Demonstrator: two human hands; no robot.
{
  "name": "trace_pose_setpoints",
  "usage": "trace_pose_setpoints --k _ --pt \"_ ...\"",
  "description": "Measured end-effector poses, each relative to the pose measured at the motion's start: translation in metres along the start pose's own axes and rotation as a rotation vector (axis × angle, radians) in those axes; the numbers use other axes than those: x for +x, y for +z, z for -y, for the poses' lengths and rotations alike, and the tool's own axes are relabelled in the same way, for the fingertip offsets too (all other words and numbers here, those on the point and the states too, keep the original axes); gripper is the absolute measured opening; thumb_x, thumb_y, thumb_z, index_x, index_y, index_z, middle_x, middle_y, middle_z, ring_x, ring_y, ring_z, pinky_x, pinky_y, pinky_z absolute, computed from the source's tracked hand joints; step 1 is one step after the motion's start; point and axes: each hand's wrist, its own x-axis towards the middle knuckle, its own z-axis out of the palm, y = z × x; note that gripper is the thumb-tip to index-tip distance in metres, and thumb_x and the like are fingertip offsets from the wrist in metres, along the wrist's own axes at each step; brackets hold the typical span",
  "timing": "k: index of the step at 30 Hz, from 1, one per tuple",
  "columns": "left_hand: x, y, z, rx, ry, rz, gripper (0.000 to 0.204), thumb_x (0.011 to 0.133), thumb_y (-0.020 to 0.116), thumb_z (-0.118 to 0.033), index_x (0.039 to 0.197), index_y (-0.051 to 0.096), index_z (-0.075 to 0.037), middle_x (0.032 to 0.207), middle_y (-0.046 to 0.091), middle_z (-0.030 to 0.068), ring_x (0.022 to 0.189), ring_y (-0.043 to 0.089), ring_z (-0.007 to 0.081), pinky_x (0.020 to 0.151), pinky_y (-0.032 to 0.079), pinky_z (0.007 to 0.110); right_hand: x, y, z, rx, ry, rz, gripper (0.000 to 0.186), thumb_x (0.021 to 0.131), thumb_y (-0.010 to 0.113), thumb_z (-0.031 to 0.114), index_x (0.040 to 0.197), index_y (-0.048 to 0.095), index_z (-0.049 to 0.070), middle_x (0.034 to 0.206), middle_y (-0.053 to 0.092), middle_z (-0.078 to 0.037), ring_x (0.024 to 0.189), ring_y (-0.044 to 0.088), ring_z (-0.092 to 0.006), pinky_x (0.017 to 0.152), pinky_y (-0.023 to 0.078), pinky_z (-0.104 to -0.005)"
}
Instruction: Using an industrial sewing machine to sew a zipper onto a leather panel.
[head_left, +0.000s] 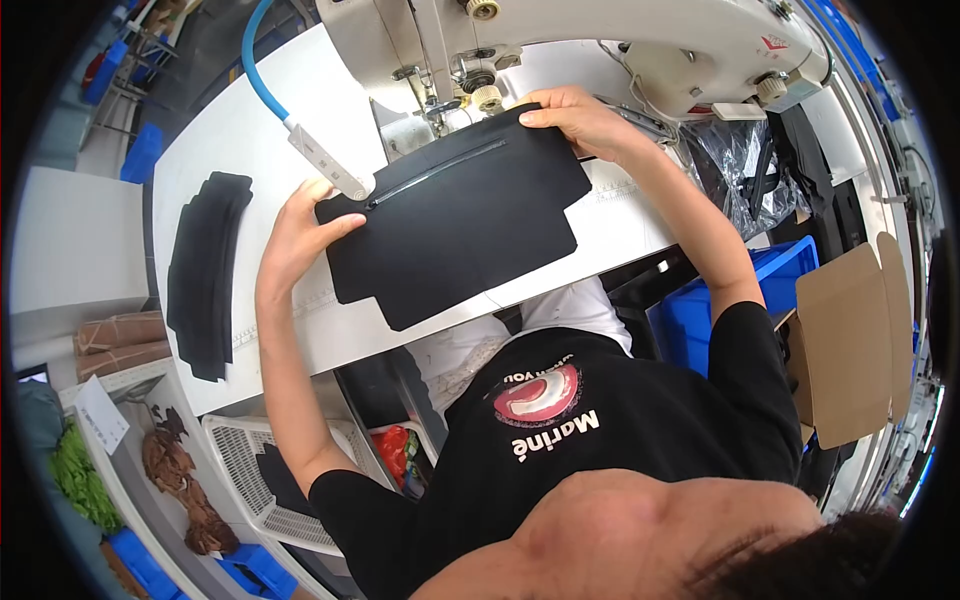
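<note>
Clearly, the black panel point(460, 240) you hold lies on the near side of the sewing machine point(590, 35), its upper edge close to the needle area and its notched lower edge toward your lap. Your left hand point(295, 240) grips the panel's upper left corner, thumb on the face; the other fingers are partly hidden, so you cannot tell how far they reach underneath. Your right hand point(582, 122) pinches the upper right corner, nearest the sewing machine, thumb on top.

Expect it to be light and flexible, probably a fairly firm cloth, since it lies broad and nearly flat between your hands. It looks more likely to crease or skew than to break. What seems to be a zipper point(440, 172) (its darker tab sits at the end by your left thumb) runs along the side facing the sewing machine, and that strip is likely stiffer than the plain cloth. The outer corners look like the best holds: light, even tension there should steady it, with fingertips clear of the machine's needle. Under the panel, the white tabletop point(300, 350) looks smooth, so it should slide easily.
</note>
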Motion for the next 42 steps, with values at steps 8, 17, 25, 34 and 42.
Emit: trace_pose_setpoints --k 8,17,25,34,42 --pt "0.015 0.037 -0.019 -0.051 -0.239 0.148 0.033 0.075 0.073 -0.017 0.103 0.066 0.0 0.093 0.067 0.0168 0.089 0.064 0.0272 0.08 0.048 0.034 0.002 0.013 -0.006 -0.212 -0.135 -0.074 0.032 0.091 0.06 0.026 0.113 0.062 0.002 0.085 0.064 0.001 0.059 0.053 0.0003 0.048 0.041 -0.0142" --pt "-0.268 0.0 -0.04 -0.186 -0.581 -0.78 0.011 0.086 0.065 -0.007 0.094 0.065 0.001 0.088 0.067 0.0035 0.077 0.062 0.0093 0.07 0.05 0.025 0.004 0.026 -0.025 -0.253 -0.249 -0.164 0.024 0.096 0.053 0.02 0.109 0.065 0.003 0.088 0.069 -0.001 0.066 0.052 -0.0013 0.059 0.04 -0.0151" --pt "-0.516 -0.025 0.042 0.347 -1.406 -1.171 0.045 0.079 0.073 -0.014 0.118 0.059 0.005 0.109 0.065 0.0174 0.094 0.062 0.0287 0.086 0.047 0.037 0.004 0.026 -0.03 -0.275 -0.316 -0.249 0.022 0.096 0.053 0.019 0.107 0.066 0.003 0.085 0.068 -0.001 0.065 0.052 -0.0018 0.058 0.039 -0.0154" --pt "-0.127 -0.117 0.118 0.518 -0.125 -0.641 0.018 0.085 0.063 -0.021 0.088 0.067 -0.004 0.091 0.066 0.0123 0.093 0.06 0.0321 0.083 0.046 0.038 0.009 0.03 -0.043 -0.351 -0.401 -0.307 0.02 0.095 0.055 0.019 0.103 0.067 0.005 0.08 0.066 0.0 0.065 0.052 -0.0031 0.056 0.041 -0.0171" --pt "-0.03 -0.128 0.136 0.342 -0.529 -0.387 0.028 0.087 0.063 -0.028 0.087 0.065 -0.001 0.08 0.065 0.0107 0.077 0.063 0.0219 0.071 0.05 0.033 0.003 0.038 -0.033 -0.316 -0.324 -0.325 0.016 0.094 0.056 0.014 0.098 0.067 0.003 0.076 0.065 0.0 0.066 0.057 -0.005 0.058 0.048 -0.0184"
